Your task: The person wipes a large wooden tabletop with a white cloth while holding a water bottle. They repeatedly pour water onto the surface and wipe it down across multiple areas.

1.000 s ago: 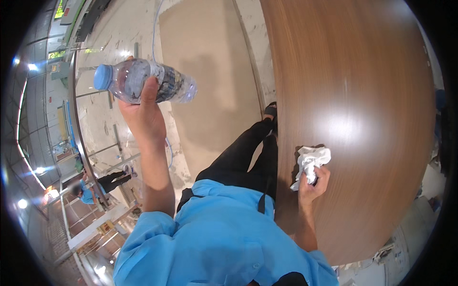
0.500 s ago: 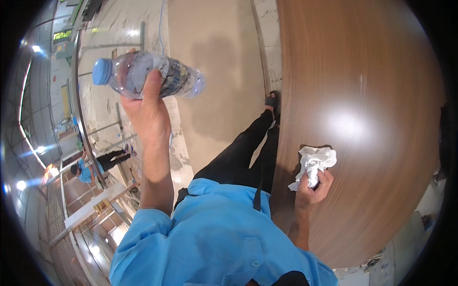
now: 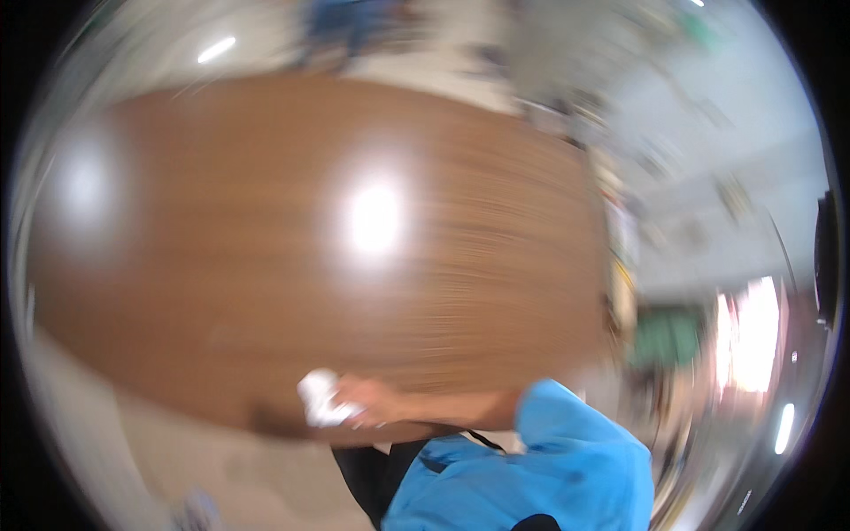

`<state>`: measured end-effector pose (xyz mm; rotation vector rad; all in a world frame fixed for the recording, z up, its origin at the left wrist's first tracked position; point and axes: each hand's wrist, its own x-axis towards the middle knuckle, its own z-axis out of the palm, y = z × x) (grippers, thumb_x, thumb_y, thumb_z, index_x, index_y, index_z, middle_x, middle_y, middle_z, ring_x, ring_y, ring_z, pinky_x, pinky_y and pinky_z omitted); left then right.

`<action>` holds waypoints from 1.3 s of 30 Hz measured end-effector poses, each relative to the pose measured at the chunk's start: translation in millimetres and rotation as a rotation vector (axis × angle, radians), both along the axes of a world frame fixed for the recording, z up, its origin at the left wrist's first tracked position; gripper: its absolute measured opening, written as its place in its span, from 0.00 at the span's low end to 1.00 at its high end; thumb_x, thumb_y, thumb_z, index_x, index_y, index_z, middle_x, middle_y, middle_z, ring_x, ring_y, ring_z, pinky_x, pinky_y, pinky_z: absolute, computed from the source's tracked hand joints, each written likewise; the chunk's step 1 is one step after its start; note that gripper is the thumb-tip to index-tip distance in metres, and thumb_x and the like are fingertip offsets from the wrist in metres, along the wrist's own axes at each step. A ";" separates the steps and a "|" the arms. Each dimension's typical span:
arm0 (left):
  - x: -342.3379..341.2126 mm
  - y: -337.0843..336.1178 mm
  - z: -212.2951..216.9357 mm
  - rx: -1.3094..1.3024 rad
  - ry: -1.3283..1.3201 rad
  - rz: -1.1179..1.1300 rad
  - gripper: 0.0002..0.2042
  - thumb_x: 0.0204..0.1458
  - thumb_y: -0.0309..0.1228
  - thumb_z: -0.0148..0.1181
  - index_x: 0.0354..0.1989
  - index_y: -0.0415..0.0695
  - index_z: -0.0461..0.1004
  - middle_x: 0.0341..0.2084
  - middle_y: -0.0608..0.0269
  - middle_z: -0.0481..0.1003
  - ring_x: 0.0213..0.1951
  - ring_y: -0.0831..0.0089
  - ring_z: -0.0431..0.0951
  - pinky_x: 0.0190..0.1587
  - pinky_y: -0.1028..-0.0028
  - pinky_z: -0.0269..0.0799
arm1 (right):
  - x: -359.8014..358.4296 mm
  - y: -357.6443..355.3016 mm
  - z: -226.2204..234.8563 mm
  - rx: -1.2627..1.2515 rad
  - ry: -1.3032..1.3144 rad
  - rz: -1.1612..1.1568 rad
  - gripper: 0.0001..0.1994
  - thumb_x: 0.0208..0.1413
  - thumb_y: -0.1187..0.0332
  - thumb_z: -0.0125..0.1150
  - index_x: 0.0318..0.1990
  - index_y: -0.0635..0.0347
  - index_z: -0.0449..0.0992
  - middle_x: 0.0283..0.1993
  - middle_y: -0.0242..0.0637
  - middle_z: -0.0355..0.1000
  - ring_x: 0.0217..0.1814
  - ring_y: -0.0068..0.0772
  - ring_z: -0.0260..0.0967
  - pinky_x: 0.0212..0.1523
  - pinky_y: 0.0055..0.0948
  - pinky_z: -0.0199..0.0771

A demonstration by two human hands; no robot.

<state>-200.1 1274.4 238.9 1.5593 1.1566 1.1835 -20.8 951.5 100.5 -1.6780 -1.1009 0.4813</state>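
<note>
A crumpled white cloth (image 3: 322, 399) is gripped in my right hand (image 3: 374, 401), at the near edge of the brown wood-grain tabletop (image 3: 478, 292). Motion smears the fingers, but they are closed round the cloth. My right forearm reaches in from the right along that edge. My left hand is out of the picture. At the bottom left, a blurred, pale bluish shape (image 3: 199, 511) shows low over the floor; it looks like the clear plastic bottle, though the smear hides its details.
The big tabletop spans most of the view and reflects bright lamps. Beyond its far edge stands a person in blue (image 3: 341, 26), heavily blurred. Off to the right are a green block-like shape (image 3: 664, 336) and a bright window (image 3: 748, 336).
My view has swung right, so the tabletop now lies across the front. My left hand has left the picture. My right hand still holds the cloth, now near the table's edge.
</note>
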 end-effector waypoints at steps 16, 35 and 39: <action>271.0 -97.2 28.4 0.080 -0.101 -0.737 0.27 0.63 0.32 0.63 0.67 0.35 0.65 0.64 0.46 0.69 0.59 0.59 0.76 0.63 0.59 0.74 | -14.5 -68.7 10.3 0.114 -0.082 -0.947 0.23 0.45 0.75 0.71 0.51 0.55 0.74 0.52 0.43 0.71 0.51 0.51 0.74 0.49 0.41 0.78; 339.9 -149.5 30.7 0.090 -0.204 -1.104 0.28 0.62 0.33 0.64 0.67 0.35 0.65 0.64 0.45 0.69 0.59 0.58 0.76 0.63 0.58 0.74 | -50.4 -143.2 -15.2 -0.113 -0.074 -1.564 0.17 0.51 0.71 0.68 0.49 0.54 0.72 0.48 0.40 0.69 0.47 0.48 0.74 0.43 0.40 0.81; 338.8 -178.0 51.2 0.134 -0.130 -1.210 0.29 0.62 0.35 0.65 0.68 0.35 0.64 0.64 0.46 0.69 0.61 0.58 0.74 0.64 0.58 0.73 | -51.0 -146.1 -13.7 -0.051 -0.045 -1.577 0.17 0.50 0.71 0.70 0.47 0.54 0.73 0.46 0.40 0.68 0.40 0.45 0.74 0.39 0.38 0.80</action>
